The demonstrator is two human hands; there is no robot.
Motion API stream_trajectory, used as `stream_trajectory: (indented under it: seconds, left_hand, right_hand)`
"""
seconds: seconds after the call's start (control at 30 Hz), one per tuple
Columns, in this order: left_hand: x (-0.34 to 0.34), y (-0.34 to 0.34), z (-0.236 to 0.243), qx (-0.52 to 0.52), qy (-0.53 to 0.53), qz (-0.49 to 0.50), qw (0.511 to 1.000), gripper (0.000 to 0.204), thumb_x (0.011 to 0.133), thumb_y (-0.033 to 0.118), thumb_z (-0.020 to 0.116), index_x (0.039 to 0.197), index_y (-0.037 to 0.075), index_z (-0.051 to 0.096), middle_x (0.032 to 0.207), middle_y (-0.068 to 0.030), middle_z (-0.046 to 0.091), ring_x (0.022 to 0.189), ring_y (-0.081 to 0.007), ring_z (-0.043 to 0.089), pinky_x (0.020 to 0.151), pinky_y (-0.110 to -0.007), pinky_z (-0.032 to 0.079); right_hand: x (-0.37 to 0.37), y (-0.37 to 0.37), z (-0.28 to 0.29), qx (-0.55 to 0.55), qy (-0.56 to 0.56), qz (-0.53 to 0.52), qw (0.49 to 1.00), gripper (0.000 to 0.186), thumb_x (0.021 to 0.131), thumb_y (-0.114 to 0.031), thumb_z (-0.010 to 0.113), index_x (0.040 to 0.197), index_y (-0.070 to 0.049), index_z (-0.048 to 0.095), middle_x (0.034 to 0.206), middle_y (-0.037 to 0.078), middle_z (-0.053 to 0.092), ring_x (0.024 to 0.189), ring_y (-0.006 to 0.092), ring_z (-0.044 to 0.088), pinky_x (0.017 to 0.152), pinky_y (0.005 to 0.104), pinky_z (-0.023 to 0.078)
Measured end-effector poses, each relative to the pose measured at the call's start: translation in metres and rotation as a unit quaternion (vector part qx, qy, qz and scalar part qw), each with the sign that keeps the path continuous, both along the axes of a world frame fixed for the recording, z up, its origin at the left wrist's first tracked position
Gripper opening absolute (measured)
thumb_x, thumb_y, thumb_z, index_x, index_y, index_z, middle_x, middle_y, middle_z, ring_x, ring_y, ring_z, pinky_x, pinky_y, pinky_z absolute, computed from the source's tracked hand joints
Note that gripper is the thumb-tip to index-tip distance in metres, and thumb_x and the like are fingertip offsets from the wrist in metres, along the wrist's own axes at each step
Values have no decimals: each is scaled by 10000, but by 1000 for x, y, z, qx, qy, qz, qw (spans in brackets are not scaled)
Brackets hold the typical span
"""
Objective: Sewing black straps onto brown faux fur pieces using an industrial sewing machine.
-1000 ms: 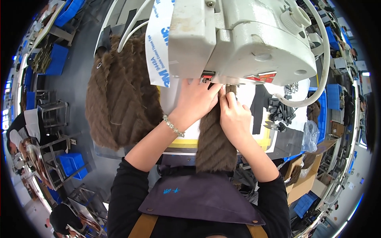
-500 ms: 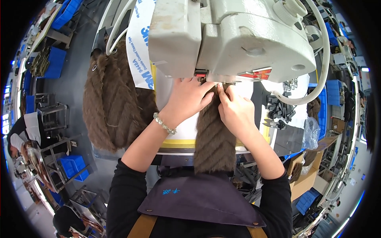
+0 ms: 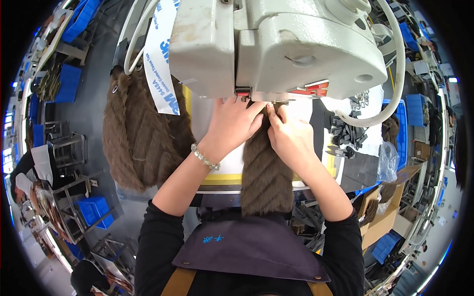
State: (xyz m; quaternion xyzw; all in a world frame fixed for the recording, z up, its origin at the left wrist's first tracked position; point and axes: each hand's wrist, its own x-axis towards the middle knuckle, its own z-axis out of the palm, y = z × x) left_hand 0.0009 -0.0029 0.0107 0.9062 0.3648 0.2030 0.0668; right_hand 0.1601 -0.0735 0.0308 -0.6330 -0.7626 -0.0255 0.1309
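At 6 o'clock from the machine (image 3: 308,59), a brown fur strip (image 3: 266,172) runs toward the wearer, its far end under the machine's front and its near end past the edge of the desk (image 3: 363,175), close to the apron (image 3: 247,246).

The left hand (image 3: 229,123) comes in from 7 o'clock, its fingers partly spread, thumb apart from the index finger, tips at the strip's left edge and partly hidden under the machine. The right hand (image 3: 292,138) comes from 5 o'clock, index finger stretched onto the strip, the others bent. Whether either hand pinches the fur cannot be told.

To do this well, the strip should lie flat and straight along the 12-to-6 line, with light, even pressure from both sides, pile smoothed away from the edge, and fingertips clear of the machine's foot. The fur bundle (image 3: 148,133), toward 8 o'clock, should be kept from crowding the left wrist.
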Motion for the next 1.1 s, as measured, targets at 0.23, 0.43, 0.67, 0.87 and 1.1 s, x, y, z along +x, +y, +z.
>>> stream_trajectory:
  seconds: [0.23, 0.43, 0.67, 0.87, 1.1]
  left_hand:
    - [-1, 2, -2, -4, -12, -13, 1000, 255, 821, 237, 678, 1058, 146, 663, 977, -42, 670, 960, -267, 588, 826, -446, 452]
    - [-1, 0, -2, -26, -30, -23, 999, 316, 831, 223, 676, 1135, 139, 665, 1051, -45, 667, 1044, -273, 568, 891, -446, 429]
    - [-4, 1, -2, -32, -36, -17, 999, 302, 844, 250, 662, 1110, 109, 643, 913, -43, 668, 910, -241, 611, 761, -450, 460]
    - [-4, 4, 2, -41, -35, -19, 998, 285, 844, 248, 661, 1075, 82, 645, 863, -72, 674, 903, -249, 625, 773, -437, 455]
    - [-6, 3, 12, -92, -12, 0, 996, 313, 828, 191, 676, 1097, 33, 655, 1033, -130, 665, 1046, -294, 585, 964, -439, 413]
  right_hand:
    - [2, 1, 1, -4, 19, -5, 1000, 407, 760, -79, 652, 1165, -37, 670, 856, 58, 578, 631, 229, 621, 576, 328, 511]
    - [5, 1, 3, -6, 51, -10, 999, 389, 774, -80, 650, 1160, -39, 673, 855, 68, 607, 649, 244, 637, 587, 344, 523]
    - [7, 5, -2, 1, 35, -1, 999, 388, 780, -117, 643, 1150, -7, 670, 886, 91, 608, 681, 210, 653, 581, 338, 516]
    - [7, 7, -10, 9, 30, -21, 999, 406, 760, -128, 680, 1159, -48, 680, 878, 73, 629, 744, 222, 650, 601, 353, 540]
    - [2, 11, -17, 51, 45, -23, 997, 400, 718, -102, 682, 1108, -14, 697, 881, 90, 620, 907, 276, 626, 840, 445, 466]
